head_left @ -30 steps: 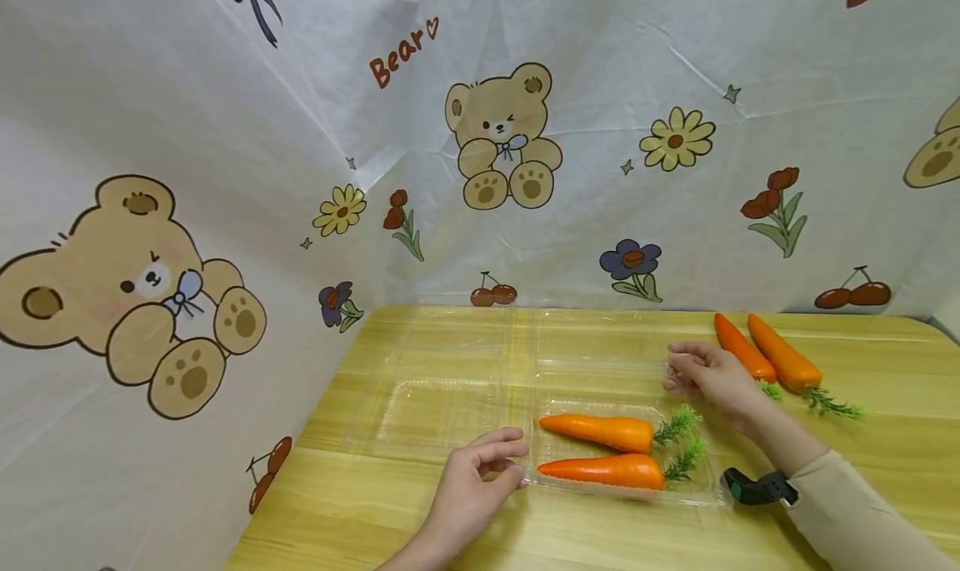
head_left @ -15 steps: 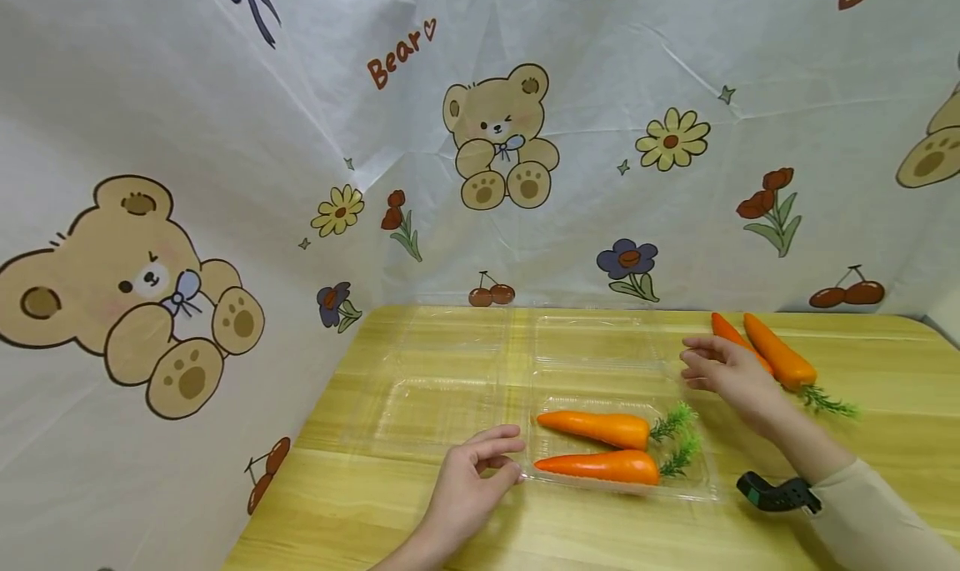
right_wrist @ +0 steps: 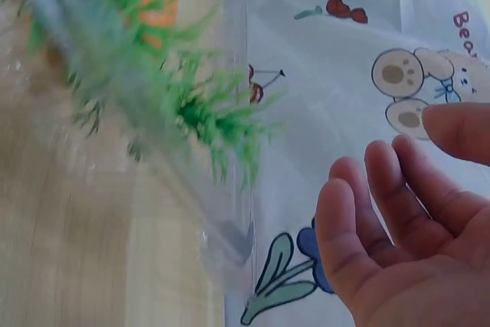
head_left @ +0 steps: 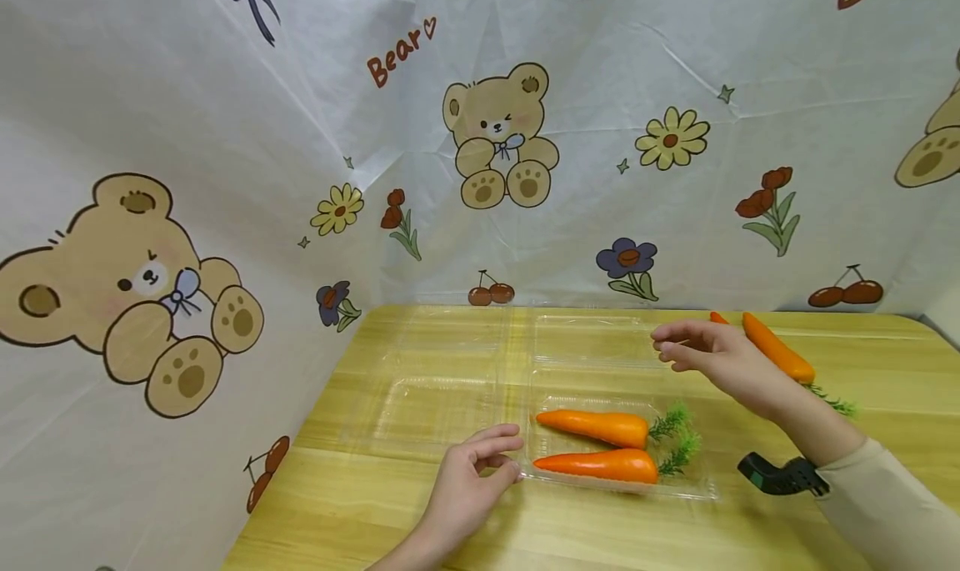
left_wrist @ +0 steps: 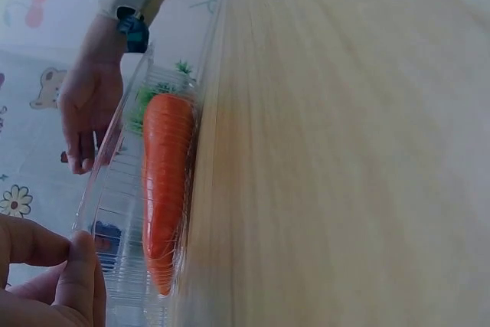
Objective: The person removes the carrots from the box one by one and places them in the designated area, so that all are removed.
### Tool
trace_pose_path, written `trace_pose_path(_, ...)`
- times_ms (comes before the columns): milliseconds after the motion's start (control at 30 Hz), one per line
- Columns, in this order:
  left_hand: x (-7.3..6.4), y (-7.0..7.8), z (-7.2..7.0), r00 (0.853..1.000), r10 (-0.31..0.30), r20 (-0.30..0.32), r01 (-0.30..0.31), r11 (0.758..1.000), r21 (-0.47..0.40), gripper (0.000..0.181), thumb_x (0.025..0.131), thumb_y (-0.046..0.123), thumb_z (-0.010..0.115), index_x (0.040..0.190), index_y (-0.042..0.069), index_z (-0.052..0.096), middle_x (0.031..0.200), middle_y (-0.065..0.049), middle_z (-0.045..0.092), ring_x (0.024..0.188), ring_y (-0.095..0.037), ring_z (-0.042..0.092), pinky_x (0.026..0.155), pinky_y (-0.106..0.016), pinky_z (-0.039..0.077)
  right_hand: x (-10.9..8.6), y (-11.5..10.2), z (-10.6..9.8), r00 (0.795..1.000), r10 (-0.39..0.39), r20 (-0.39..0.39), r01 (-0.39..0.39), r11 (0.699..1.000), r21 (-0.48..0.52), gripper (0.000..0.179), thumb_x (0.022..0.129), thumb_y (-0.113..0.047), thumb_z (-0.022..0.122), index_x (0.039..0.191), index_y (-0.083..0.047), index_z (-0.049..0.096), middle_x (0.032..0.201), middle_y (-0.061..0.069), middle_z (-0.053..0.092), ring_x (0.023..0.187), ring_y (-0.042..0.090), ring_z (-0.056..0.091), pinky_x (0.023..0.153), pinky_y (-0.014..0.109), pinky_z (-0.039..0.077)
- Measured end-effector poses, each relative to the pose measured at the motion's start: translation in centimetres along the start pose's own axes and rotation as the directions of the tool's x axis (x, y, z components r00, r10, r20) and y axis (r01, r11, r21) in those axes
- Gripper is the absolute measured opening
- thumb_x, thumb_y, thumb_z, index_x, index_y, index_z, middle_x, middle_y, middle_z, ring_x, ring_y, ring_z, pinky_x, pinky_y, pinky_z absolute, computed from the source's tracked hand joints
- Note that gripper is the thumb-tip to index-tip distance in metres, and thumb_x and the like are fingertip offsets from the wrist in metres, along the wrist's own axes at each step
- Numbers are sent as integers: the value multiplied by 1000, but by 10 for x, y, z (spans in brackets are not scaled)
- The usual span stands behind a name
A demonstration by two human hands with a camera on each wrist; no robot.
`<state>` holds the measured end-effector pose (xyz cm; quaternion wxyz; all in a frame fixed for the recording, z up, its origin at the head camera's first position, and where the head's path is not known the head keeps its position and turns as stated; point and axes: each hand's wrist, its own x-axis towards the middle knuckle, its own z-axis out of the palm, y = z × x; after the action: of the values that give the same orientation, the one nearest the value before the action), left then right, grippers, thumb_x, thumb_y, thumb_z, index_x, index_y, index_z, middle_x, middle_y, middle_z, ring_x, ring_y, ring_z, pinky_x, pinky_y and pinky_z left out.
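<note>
Two orange carrots with green tops, an upper carrot (head_left: 600, 428) and a lower carrot (head_left: 603, 465), lie side by side in a clear plastic clamshell box (head_left: 693, 493). My left hand (head_left: 474, 488) pinches the front left corner of its rim between thumb and fingertips, also seen in the left wrist view. The box's lid (head_left: 592, 338) is folded back towards the wall. Over the lid's right side hangs my right hand (head_left: 720, 358), fingers loosely bent and holding nothing. In the right wrist view that hand (right_wrist: 406, 227) is apart from the box and the green carrot tops (right_wrist: 191, 105).
A second clear clamshell box (head_left: 442, 413), also opened out, lies to the left. Behind my right hand lie another carrot (head_left: 780, 350) and one mostly hidden carrot (head_left: 717, 318). A bear-print cloth (head_left: 570, 246) stands along the back and left of the wooden table (head_left: 352, 504).
My right hand moves away from the box's right side, then upward and left over the folded-back lid. My left hand stays at the corner. The carrots in the box keep their places.
</note>
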<state>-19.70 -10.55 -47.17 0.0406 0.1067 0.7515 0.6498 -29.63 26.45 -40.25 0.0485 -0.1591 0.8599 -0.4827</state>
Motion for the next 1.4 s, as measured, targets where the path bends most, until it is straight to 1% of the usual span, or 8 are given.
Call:
trace_pose_path(267,1,-1,0,1000,6,4,-6,1000,-6,29,90,-1,69,119,-3,74,142,-16,61,95,-14,68,80,-20,61,13,-14,14,989,-72,127,57,991,118,36,106,-23,60,133,1,59,123,9,67,107,22,68,90,29,61)
trace_pose_path(633,1,-3,1,1000,8,7,-8,1000,-8,30,90,-1,69,120,-5,72,142,-16,61,94,-14,69,80,-19,61,26,-13,33,959,-165,232,122,974,190,35,101,-15,67,130,1,59,118,9,68,107,29,68,90,27,60)
trace_pose_path(700,1,-3,1,1000,7,7,-7,1000,-10,30,90,-1,69,120,-4,72,142,-15,61,95,-14,69,80,-20,61,27,-12,36,953,-172,248,126,974,189,36,100,-15,68,130,2,59,119,13,67,107,27,67,90,26,60)
trace_pose_path(833,1,-4,1,1000,1,3,-1,1000,-14,31,90,-2,69,121,-4,72,142,-16,61,95,-15,68,80,-20,61,30,-11,43,934,-193,299,137,971,197,40,98,-14,71,131,4,58,124,29,62,109,29,66,90,26,60)
trace_pose_path(933,1,-3,1,1000,-3,2,3,1000,-14,31,90,-2,69,121,-4,72,142,-16,60,95,-15,69,80,-20,61,33,-11,46,927,-189,323,127,970,205,44,97,-14,72,132,6,57,125,35,58,109,28,66,89,26,60)
trace_pose_path(1100,0,-3,1,1000,-5,-2,5,1000,-12,31,90,-2,69,120,-3,73,142,-16,61,94,-14,69,80,-20,61,38,-8,52,932,-158,327,100,977,186,47,96,-14,74,133,9,56,124,34,60,106,23,66,87,27,61)
trace_pose_path(1267,0,-2,1,1000,-7,-1,7,1000,-16,31,90,-2,69,121,-5,72,142,-16,61,94,-15,69,80,-20,61,43,-4,56,927,-134,350,84,984,154,46,95,-13,74,132,8,57,122,32,60,105,30,66,86,27,61)
trace_pose_path(1400,0,-2,1,1000,-8,-4,8,1000,-9,31,90,-2,69,120,-5,72,142,-16,61,95,-16,69,80,-19,60,47,0,59,913,-130,388,79,986,145,46,94,-11,75,132,9,57,121,31,60,105,30,67,86,26,61)
